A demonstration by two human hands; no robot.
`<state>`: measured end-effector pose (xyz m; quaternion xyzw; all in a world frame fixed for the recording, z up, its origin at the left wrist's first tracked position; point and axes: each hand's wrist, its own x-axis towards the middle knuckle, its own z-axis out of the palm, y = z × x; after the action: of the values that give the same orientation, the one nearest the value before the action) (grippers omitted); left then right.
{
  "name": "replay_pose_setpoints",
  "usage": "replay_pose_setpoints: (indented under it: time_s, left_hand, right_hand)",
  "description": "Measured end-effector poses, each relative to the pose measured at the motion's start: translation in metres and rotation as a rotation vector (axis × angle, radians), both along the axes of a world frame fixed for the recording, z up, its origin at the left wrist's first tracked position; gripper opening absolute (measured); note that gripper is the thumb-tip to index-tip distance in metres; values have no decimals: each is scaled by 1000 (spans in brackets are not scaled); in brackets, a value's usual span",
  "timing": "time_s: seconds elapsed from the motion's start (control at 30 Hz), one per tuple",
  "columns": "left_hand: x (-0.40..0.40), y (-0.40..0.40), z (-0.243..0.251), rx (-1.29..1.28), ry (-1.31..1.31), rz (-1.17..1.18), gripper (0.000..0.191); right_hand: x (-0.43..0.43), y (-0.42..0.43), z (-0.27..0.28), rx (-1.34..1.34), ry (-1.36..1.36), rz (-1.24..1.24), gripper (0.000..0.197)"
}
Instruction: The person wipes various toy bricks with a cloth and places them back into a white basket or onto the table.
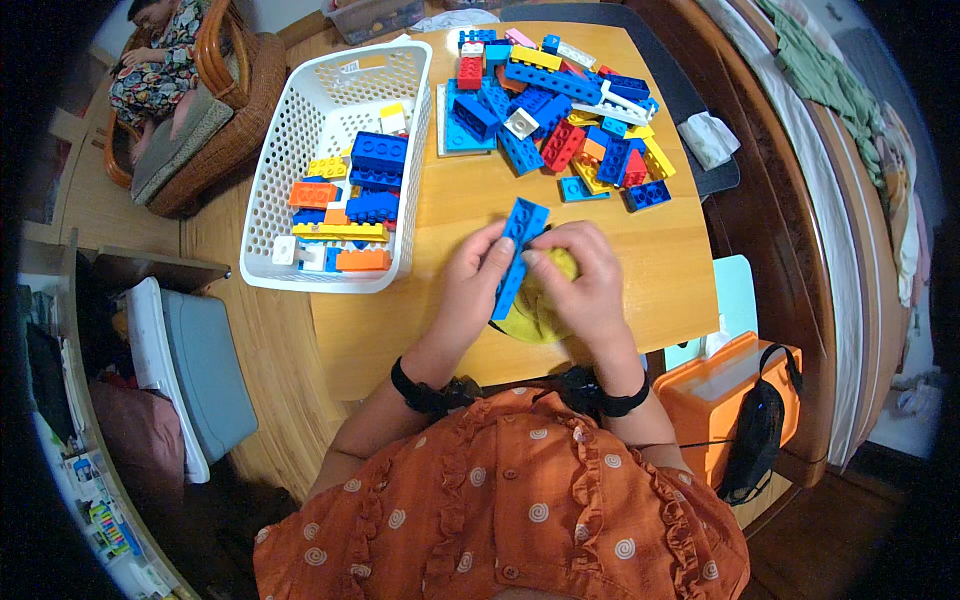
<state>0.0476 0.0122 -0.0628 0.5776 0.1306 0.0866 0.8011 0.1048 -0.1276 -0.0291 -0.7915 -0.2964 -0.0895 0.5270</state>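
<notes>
My left hand (pixel 469 281) grips a long blue toy building brick (pixel 518 251) between thumb and fingers, its hollow underside turned up at a slant. My right hand (pixel 589 281) is at the brick's right side, thumb and forefinger pinched close to it. A yellow cloth (pixel 536 319) with a dark edge bunches in the right hand and hangs below the brick; the fingers hide part of it. Beyond my hands lies a heap of mixed building bricks (pixel 551 109). To the left, a white perforated plastic basket (pixel 259 217) holds several more bricks.
The wooden table (pixel 667 262) has a curved right edge. Past it are a dark chair (pixel 724 184) with a tissue pack (pixel 708 140) and an orange storage box (pixel 679 405). A person (pixel 154 75) sits in a wicker armchair (pixel 232 120) at upper left. A grey-blue bin (pixel 206 367) stands at left.
</notes>
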Motion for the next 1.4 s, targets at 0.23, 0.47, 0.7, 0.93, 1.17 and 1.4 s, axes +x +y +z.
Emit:
replay_pose_setpoints:
  time_s: [0.23, 0.47, 0.7, 0.93, 1.17, 1.4]
  left_hand:
    - [-1, 21, -8, -53, 30, 14, 40]
    - [0, 14, 0, -266, -2, 36, 37]
    - [-8, 12, 4, -248, 73, -258, 41]
    - [-10, 9, 9, -295, 62, -254, 43]
    - [-7, 15, 10, -311, -32, -248, 45]
    - [-10, 13, 3, -246, 62, -149, 41]
  right_hand:
    - [-20, 9, -2, -125, 80, 319, 13]
    - [-9, -3, -1, -119, 83, 260, 11]
    - [7, -10, 17, 85, -54, -48, 16]
    - [2, -7, 1, 95, -42, -29, 16]
    - [8, -16, -6, 46, 43, -114, 14]
    - [-8, 6, 8, 33, -50, 31, 21]
